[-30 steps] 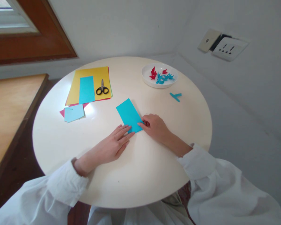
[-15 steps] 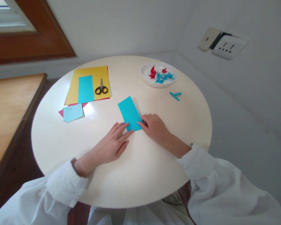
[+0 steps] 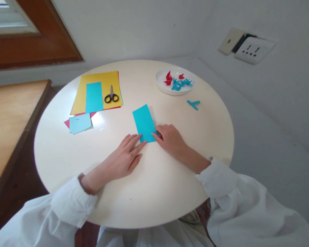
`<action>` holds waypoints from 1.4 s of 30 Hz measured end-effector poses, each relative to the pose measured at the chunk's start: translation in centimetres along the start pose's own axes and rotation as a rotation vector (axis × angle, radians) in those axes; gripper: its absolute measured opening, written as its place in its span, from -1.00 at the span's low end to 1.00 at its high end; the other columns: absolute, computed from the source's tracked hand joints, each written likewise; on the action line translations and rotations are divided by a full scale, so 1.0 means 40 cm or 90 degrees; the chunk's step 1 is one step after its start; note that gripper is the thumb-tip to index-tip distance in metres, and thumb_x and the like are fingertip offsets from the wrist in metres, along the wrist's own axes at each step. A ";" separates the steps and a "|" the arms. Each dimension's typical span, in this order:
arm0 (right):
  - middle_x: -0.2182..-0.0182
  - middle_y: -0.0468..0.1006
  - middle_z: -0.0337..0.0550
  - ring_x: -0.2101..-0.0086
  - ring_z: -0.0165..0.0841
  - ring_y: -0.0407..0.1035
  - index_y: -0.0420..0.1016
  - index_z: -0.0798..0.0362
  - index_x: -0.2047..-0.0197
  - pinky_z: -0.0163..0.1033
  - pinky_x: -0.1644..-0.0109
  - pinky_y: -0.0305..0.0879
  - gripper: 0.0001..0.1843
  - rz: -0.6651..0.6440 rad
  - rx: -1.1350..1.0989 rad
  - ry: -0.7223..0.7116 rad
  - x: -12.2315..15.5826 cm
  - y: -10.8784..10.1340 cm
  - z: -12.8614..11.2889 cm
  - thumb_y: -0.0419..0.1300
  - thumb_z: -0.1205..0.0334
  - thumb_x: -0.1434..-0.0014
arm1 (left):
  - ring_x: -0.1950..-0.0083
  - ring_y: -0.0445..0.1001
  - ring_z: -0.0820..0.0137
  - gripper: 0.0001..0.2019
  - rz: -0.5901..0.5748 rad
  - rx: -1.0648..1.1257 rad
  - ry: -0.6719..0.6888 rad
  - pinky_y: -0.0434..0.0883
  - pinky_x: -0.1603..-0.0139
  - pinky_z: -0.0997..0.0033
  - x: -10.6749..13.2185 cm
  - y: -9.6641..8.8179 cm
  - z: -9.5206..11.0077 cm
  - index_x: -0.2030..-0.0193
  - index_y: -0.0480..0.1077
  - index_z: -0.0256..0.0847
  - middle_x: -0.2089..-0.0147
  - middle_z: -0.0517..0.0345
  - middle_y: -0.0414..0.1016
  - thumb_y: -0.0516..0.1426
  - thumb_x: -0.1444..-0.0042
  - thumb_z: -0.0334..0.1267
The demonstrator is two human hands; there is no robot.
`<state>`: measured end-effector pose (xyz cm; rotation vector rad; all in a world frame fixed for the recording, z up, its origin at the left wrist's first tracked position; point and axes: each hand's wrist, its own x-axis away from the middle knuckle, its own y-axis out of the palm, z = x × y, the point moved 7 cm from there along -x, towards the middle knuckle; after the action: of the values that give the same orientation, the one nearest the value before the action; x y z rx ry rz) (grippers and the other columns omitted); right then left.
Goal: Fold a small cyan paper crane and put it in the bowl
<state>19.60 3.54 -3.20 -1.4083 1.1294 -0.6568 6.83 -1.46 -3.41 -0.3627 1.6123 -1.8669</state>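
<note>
A rectangular sheet of blue paper (image 3: 144, 120) lies tilted on the white round table (image 3: 154, 192), between my hands. My left hand (image 3: 123, 157) rests flat with its fingers spread, the fingertips touching the paper's lower left edge. At the lower right corner, my right hand (image 3: 171, 139) pinches the paper between thumb and curled fingers. Part of that corner is hidden by the right fingers.
Yellow paper (image 3: 79, 99) at the back left bears a blue strip (image 3: 94, 97) and black-handled scissors (image 3: 111, 95). Pale blue paper pieces (image 3: 80, 124) lie nearer. A white plate (image 3: 162, 88) holds red and blue folded paper shapes; blue scraps (image 3: 193, 104) lie beside it.
The blue sheet has turned slightly, its far end shifting right and its near edge moving up a little. My hands have stayed almost where they were.
</note>
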 end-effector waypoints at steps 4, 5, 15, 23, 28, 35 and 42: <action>0.43 0.51 -0.06 0.37 -0.30 0.31 0.40 0.14 0.33 -0.23 0.26 0.01 -0.78 -0.008 -0.008 0.008 -0.002 0.004 0.003 0.00 0.23 -0.23 | -0.25 0.08 0.06 -0.53 0.040 0.033 -0.027 0.23 -0.14 -0.09 0.003 -0.012 -0.005 -0.25 0.05 -0.29 -0.22 -0.27 0.10 -0.08 -0.20 -0.27; 0.42 0.51 -0.06 0.37 -0.30 0.31 0.40 0.14 0.32 -0.23 0.26 0.01 -0.79 -0.011 -0.012 0.008 -0.003 0.005 0.004 0.00 0.24 -0.23 | -0.24 0.11 0.08 -0.53 0.053 0.044 -0.035 0.27 -0.12 -0.07 0.004 -0.015 -0.007 -0.25 0.03 -0.27 -0.20 -0.26 0.13 -0.08 -0.20 -0.28; 0.47 0.47 -0.11 0.42 -0.32 0.27 0.38 0.11 0.36 -0.24 0.29 -0.01 -0.79 -0.010 -0.050 0.030 -0.006 0.001 0.009 0.02 0.19 -0.20 | -0.17 0.25 0.20 -0.61 0.076 0.027 -0.010 0.13 -0.23 -0.10 0.011 -0.018 -0.008 -0.18 0.14 -0.23 -0.11 -0.09 0.34 -0.07 -0.19 -0.34; 0.53 0.44 -0.17 0.49 -0.35 0.23 0.37 0.11 0.38 -0.25 0.29 -0.01 -0.76 -0.024 -0.063 0.022 -0.006 0.004 0.011 0.08 0.10 -0.17 | -0.17 0.22 0.16 -0.62 0.075 0.028 -0.009 0.17 -0.21 -0.09 0.008 -0.017 -0.007 -0.15 0.18 -0.32 -0.09 -0.20 0.30 -0.06 -0.18 -0.35; 0.51 0.47 -0.12 0.45 -0.32 0.28 0.38 0.12 0.38 -0.24 0.26 -0.01 -0.77 -0.009 -0.036 -0.012 -0.004 0.004 0.002 0.05 0.15 -0.19 | -0.18 0.20 0.15 -0.61 0.075 0.027 -0.008 0.18 -0.20 -0.09 0.006 -0.020 -0.006 -0.16 0.17 -0.32 -0.10 -0.20 0.27 -0.07 -0.19 -0.35; 0.48 0.50 -0.07 0.44 -0.29 0.32 0.39 0.14 0.35 -0.23 0.26 0.02 -0.76 -0.017 -0.037 -0.004 -0.005 0.008 0.004 0.02 0.17 -0.21 | -0.24 0.15 0.16 -0.58 0.060 0.058 -0.043 0.14 -0.23 -0.08 0.006 -0.016 -0.017 -0.21 0.11 -0.24 -0.19 -0.16 0.21 -0.09 -0.20 -0.32; 0.49 0.50 -0.08 0.45 -0.30 0.32 0.39 0.14 0.34 -0.23 0.27 0.02 -0.79 -0.023 -0.041 0.008 -0.008 0.009 0.006 0.04 0.19 -0.19 | -0.24 0.14 0.15 -0.57 0.031 0.025 -0.044 0.07 -0.24 -0.12 0.004 -0.004 -0.019 -0.22 0.09 -0.27 -0.19 -0.19 0.21 -0.11 -0.20 -0.31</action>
<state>19.61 3.97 -3.51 -1.4847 1.1460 -0.6597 6.22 -0.95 -3.44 -0.3638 1.5240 -1.8274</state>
